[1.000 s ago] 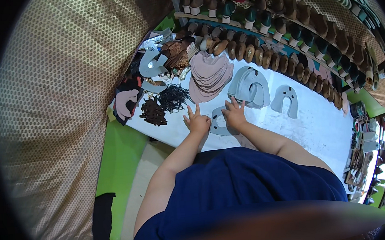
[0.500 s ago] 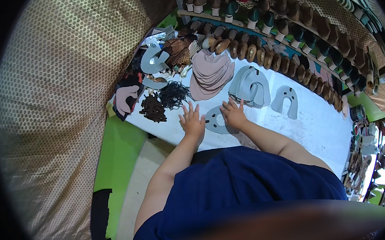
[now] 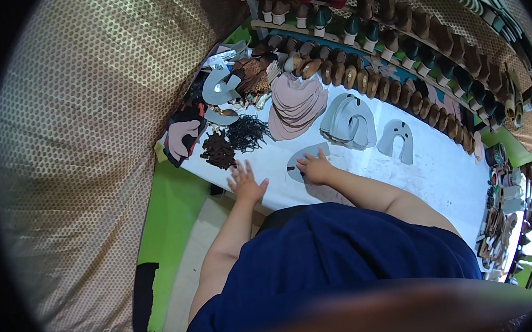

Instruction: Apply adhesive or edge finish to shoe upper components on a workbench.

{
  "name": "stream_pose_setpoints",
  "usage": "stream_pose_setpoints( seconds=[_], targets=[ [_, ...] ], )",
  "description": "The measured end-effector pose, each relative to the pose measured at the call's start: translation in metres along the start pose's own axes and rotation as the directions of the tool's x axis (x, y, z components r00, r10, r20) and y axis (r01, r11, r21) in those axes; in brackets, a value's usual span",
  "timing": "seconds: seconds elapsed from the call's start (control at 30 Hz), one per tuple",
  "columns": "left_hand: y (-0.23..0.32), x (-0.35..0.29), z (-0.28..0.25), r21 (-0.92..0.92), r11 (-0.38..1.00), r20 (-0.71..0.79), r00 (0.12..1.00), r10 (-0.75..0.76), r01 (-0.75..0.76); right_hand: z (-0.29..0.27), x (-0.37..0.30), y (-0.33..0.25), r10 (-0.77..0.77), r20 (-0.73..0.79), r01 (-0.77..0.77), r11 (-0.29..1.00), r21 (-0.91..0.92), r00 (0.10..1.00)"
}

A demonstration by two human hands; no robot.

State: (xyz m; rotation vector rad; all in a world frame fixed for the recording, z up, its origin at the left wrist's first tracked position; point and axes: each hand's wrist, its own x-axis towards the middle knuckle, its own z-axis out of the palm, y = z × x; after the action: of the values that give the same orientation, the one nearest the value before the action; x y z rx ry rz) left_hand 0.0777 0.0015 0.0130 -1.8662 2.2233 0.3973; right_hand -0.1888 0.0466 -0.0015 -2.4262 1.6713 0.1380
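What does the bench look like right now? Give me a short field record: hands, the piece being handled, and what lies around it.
left hand: left hand flat on the white table, fingers spread, holding nothing
right hand: right hand pressing on the grey cut piece
grey cut piece: lies flat near the table's front edge
ahead of left hand: dark brown scraps and black laces
middle: pink stack, grey stack, single grey piece
back: shelves of shoe lasts
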Motion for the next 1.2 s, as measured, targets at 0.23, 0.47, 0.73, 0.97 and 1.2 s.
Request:
stream_pose_setpoints(
  seconds=[0.23,0.47,0.73,0.97,1.2],
  targets=[
    [-0.053,0.007,0.025,0.02,0.999,0.136,0.99,0.021,-0.024,-0.018,0.008,0.0,0.032,0.293,-0.098,0.972,0.213,0.956],
    [-0.054,0.02,0.006,0.032,0.996,0.319,0.945,0.071,-0.085,0.025,0.013,-0.001,-0.189,0.527,0.146,0.982,0.122,0.829],
    [-0.064,0.037,0.011,0.004,0.997,0.445,0.893,0.064,-0.073,-0.016,0.0,-0.023,0.064,0.626,-0.202,0.967,0.152,0.777],
    [-0.063,0.034,0.005,-0.002,0.997,0.411,0.909,0.065,-0.071,-0.024,0.006,-0.04,0.148,0.569,-0.159,0.987,-0.031,0.809],
    [-0.059,0.027,-0.001,0.018,0.995,0.374,0.924,0.081,-0.094,-0.025,0.021,-0.031,0.189,0.456,-0.222,0.975,0.019,0.87]
  ],
)
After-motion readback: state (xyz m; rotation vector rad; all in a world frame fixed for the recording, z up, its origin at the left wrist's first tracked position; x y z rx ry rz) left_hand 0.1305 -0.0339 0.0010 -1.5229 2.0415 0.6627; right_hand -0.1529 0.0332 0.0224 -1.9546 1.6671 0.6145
